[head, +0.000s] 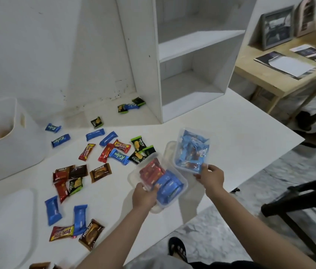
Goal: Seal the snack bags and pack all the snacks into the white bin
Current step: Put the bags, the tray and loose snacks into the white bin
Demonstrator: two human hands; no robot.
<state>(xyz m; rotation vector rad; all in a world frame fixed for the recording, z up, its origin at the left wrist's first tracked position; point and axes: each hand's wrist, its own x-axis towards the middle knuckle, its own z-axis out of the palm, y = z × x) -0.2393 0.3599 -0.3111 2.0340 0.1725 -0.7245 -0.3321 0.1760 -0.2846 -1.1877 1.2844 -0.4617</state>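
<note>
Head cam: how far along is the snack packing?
Early. Done: two clear bags are filled; whether they are sealed cannot be told. In hand: the left hand grips the bag of red and blue bars, and the right hand grips the bag of light-blue snacks. Left: many loose wrapped snacks lie on the white table; neither bag is in the white bin.

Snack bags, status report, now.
Left hand grips the bag of red and blue bars. Right hand grips the light-blue bag. White bin far left; loose snacks lie between.
</note>
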